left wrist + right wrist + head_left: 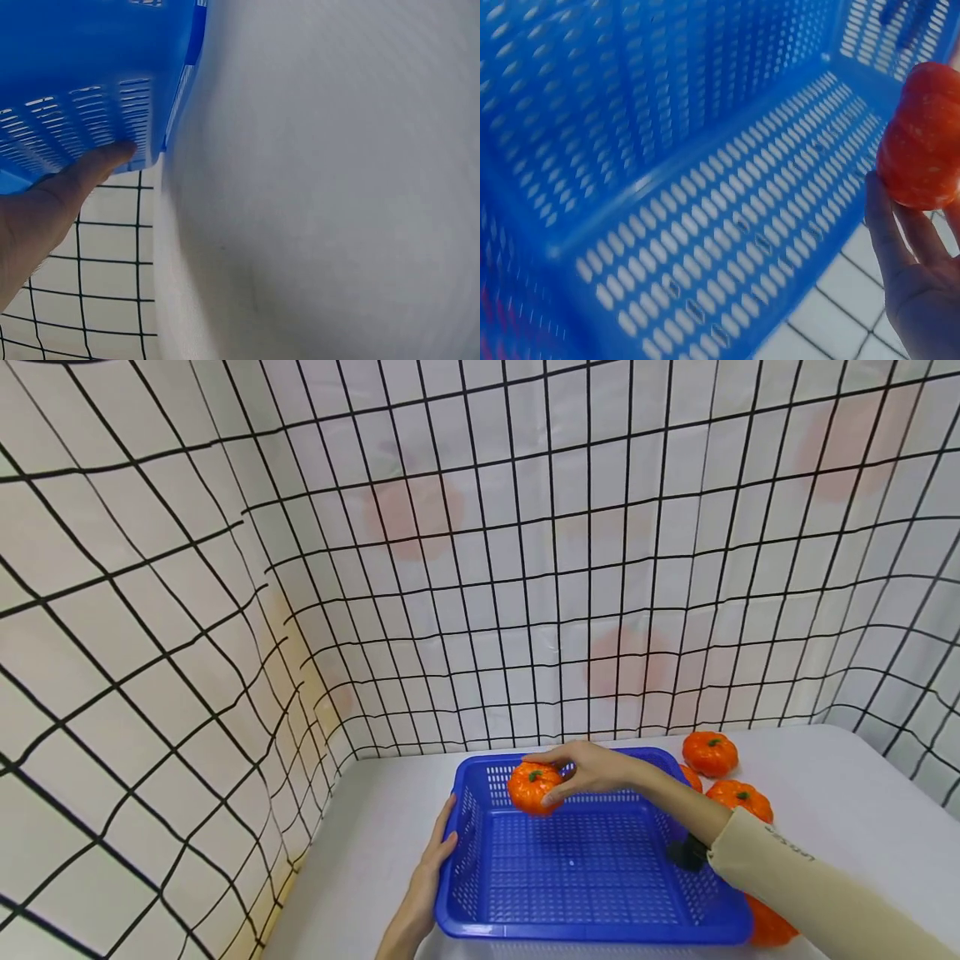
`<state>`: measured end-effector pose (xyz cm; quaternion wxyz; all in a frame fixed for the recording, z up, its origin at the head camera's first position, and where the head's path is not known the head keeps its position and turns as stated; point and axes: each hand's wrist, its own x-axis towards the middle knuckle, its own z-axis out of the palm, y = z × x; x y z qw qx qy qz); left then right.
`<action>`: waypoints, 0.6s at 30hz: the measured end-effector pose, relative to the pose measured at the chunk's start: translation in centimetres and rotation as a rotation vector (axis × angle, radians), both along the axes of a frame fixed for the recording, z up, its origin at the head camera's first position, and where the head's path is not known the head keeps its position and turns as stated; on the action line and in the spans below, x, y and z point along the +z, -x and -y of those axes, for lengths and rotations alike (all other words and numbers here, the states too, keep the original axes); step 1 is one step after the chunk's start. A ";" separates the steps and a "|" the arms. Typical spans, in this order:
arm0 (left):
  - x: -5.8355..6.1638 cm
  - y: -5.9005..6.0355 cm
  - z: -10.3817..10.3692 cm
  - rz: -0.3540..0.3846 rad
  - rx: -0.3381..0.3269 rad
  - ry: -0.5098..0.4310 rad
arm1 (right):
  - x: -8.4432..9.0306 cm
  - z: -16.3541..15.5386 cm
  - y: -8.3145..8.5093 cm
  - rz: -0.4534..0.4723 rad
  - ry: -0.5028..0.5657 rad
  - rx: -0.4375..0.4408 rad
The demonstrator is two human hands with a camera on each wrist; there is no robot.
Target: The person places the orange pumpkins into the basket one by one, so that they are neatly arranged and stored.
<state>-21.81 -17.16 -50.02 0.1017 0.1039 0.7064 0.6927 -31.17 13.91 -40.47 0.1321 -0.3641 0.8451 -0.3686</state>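
Note:
A blue plastic basket [577, 932] with slotted walls stands on the white table in the head view. My right hand [592, 768] pinches a small orange pumpkin [531, 787] with a green stem, over the basket's far left part. In the right wrist view the pumpkin [926, 142] rests against the fingertips of the right hand [922, 292], with the basket's slotted floor [727, 232] beside it. At the basket's left side, my left hand [427, 881] touches the outer wall. The left wrist view shows a straight finger of the left hand [56, 199] against that slotted wall.
More orange pumpkins [710, 754] lie right of the basket, one [768, 922] near its front right corner and partly hidden. A dark object [686, 853] is at the basket's right wall, beside my forearm. Black netting [555, 568] over white sheeting borders the table [360, 843].

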 end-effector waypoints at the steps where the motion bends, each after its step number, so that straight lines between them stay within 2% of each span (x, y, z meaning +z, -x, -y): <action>1: 0.0 0.0 0.0 0.000 0.000 -0.001 | -0.3 0.4 0.1 -0.001 0.001 0.001; 4: 0.1 0.0 0.0 -0.003 -0.007 -0.010 | -1.3 1.6 0.5 0.003 0.015 0.017; 12: 0.2 0.0 0.2 -0.004 -0.031 -0.020 | -3.7 4.4 0.7 0.008 -0.017 -0.042; 18: 0.1 0.0 0.1 0.008 -0.026 -0.006 | -5.6 5.5 0.8 0.016 -0.021 -0.032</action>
